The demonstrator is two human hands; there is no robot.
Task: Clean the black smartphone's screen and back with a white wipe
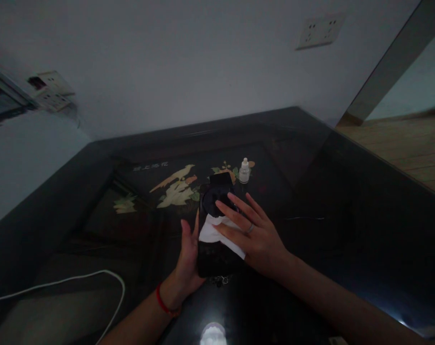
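Observation:
A black oblong object (217, 258) with a round part toward its far end lies in front of me on the dark table; its exact kind I cannot make out. My left hand (188, 261), with a red bracelet at the wrist, grips its left side, thumb pointing up. Across the object's middle lies a white tissue (211, 231). My right hand (258, 235), a ring on one finger, presses the tissue against the surface with its fingers extended. Beyond the right fingertips stands a small clear dropper bottle (244, 171) with a white cap.
The glossy dark tabletop (292, 191) bears a bird-and-flower picture (177, 191) and meets a pale wall. A white cable (74, 277) curves over the left front. Wall sockets (320, 31) sit at the upper right, more sockets (54, 91) at the left.

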